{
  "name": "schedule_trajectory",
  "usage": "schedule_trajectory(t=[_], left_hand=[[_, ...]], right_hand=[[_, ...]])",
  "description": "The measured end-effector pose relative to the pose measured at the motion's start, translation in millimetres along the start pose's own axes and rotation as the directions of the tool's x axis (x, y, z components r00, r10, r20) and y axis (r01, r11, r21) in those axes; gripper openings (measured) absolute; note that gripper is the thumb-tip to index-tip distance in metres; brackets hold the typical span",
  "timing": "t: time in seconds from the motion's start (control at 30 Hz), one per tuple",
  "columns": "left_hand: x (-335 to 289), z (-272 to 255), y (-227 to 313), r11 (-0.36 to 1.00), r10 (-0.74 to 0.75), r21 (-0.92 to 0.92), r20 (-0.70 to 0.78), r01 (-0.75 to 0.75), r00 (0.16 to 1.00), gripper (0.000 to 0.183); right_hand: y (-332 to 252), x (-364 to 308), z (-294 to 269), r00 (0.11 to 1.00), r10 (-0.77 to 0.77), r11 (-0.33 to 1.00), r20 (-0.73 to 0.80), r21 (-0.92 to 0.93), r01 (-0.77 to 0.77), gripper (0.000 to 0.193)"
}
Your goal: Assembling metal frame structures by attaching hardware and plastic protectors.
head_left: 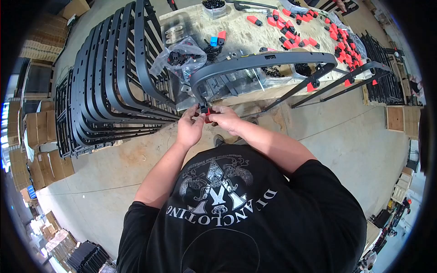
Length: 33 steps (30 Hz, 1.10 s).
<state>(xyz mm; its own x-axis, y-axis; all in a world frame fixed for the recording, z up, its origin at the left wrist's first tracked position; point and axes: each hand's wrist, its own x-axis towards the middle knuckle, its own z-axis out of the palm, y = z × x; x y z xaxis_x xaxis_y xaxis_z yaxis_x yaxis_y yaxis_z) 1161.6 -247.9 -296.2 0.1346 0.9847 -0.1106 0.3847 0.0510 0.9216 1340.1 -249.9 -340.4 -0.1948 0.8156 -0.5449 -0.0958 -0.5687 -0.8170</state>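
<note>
Both hands meet at the near left end of a black metal tube frame (255,62), whose curved bar arches over the table edge. A small red and black plastic piece (208,114) sits at that end, partly covered by my fingers. My left hand (191,127) is closed about the piece from the left, thumb against it. From the right, my right hand (225,119) pinches the same piece between thumb and fingers. Whether it is fixed to the tube is hidden. Similar red pieces (312,86) hang on the frame's other bars.
A row of black tube frames (102,77) stands close on my left. On the wooden table (191,22) lie scattered red and black pieces (289,34), a clear plastic bag (184,61) of black parts, and boxes of small hardware (274,73). More black frames (382,82) stand at right.
</note>
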Motion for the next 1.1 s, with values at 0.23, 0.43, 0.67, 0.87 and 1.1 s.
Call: schedule_trajectory(t=[0.23,0.43,0.67,0.87,1.1], left_hand=[[-15.3,-14.7,34.8,0.914,0.314,0.244,0.079,-0.323,0.946,0.028],[-11.6,-6.9,63.4,0.783,0.469,0.317,0.265,-0.535,0.843,0.027],[-12.7,0.0,54.0,0.728,0.590,0.314,0.165,-0.610,0.790,0.016],[-12.3,1.0,57.4,0.744,0.602,0.322,0.057,-0.585,0.796,0.016],[-13.1,1.3,51.1,0.779,0.566,0.291,0.055,-0.556,0.822,0.017]], right_hand=[[-43.7,-37.9,-16.0,0.971,0.200,0.828,0.134,0.507,-0.240,0.050],[-58.3,-52.6,-19.3,0.974,0.099,0.844,0.202,0.502,-0.190,0.054],[-65.2,-63.8,-18.6,0.980,0.079,0.786,0.183,0.594,-0.174,0.045],[-49.3,-63.4,-21.8,0.958,0.014,0.867,0.285,0.474,-0.154,0.021],[-49.3,-54.9,-26.4,0.946,-0.015,0.879,0.325,0.455,-0.143,0.017]])
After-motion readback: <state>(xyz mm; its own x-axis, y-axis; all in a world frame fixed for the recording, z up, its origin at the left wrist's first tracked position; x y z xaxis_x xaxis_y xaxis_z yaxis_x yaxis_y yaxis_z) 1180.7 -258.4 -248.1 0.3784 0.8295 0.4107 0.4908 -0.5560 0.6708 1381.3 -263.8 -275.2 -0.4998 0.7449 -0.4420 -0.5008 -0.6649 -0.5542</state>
